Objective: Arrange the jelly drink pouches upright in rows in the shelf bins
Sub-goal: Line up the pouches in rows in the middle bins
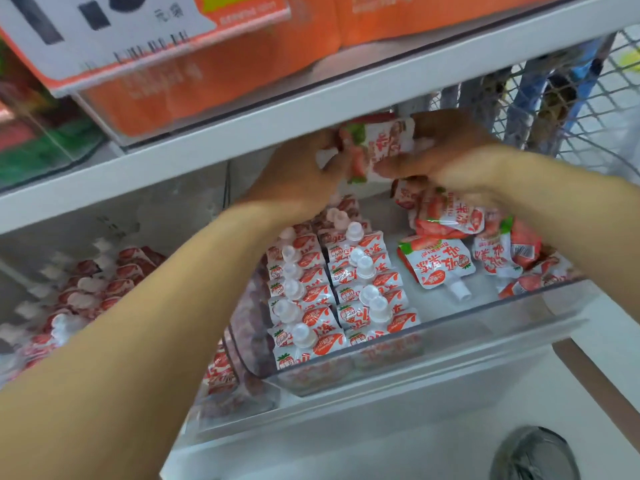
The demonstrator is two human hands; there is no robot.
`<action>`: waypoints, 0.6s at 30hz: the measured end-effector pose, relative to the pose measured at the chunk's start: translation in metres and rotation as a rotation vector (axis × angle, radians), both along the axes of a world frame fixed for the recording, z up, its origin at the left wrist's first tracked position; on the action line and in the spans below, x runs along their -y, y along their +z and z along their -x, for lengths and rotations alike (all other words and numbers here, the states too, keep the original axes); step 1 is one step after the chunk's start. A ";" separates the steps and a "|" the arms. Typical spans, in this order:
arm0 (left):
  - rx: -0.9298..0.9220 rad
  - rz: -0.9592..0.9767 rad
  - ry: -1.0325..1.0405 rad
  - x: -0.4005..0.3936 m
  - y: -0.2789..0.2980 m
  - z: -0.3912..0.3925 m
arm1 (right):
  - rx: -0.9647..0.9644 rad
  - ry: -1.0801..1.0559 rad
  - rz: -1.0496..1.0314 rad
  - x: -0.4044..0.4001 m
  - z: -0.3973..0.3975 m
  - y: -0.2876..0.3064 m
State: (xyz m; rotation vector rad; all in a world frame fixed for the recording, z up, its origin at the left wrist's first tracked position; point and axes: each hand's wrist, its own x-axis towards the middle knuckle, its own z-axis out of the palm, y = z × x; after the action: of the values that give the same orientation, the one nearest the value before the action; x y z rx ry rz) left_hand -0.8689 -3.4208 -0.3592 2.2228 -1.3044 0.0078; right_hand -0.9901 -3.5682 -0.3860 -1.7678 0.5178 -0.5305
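Observation:
A clear plastic bin [450,337] is pulled forward on the lower shelf. Two rows of strawberry jelly pouches [332,289] stand upright with white caps along its left side. On its right side loose pouches [436,261] lie flat in a heap. Above the back of the bin, my left hand [298,174] and my right hand [450,150] both grip one pouch [374,147] between them, lying sideways. More pouches show under my right hand; whether it holds them I cannot tell.
A second bin of the same pouches [86,289] sits to the left. The upper shelf board [242,133] hangs just above my hands, carrying orange boxes [214,74]. A wire mesh cart [554,98] stands at the right. A dark round object [533,455] lies on the floor.

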 end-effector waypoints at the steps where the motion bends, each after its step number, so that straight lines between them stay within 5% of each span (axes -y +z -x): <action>1: 0.076 -0.107 -0.002 -0.004 0.001 -0.010 | 0.007 -0.053 0.073 0.003 -0.001 0.003; 6: 0.178 -0.611 -0.088 -0.011 -0.009 -0.035 | -0.019 -0.133 0.503 0.011 -0.035 -0.001; 11: 0.188 -0.510 -0.187 -0.005 -0.016 -0.043 | -0.104 -0.069 0.727 0.007 -0.063 -0.018; 18: 0.146 -0.449 -0.267 0.003 -0.019 -0.059 | -0.140 -0.024 0.535 0.013 -0.076 -0.032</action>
State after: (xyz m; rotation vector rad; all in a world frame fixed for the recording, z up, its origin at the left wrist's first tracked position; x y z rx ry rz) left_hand -0.8104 -3.4234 -0.3781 2.4225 -1.8227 -0.2491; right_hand -0.9142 -3.5812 -0.4183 -2.3229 0.5251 -0.6020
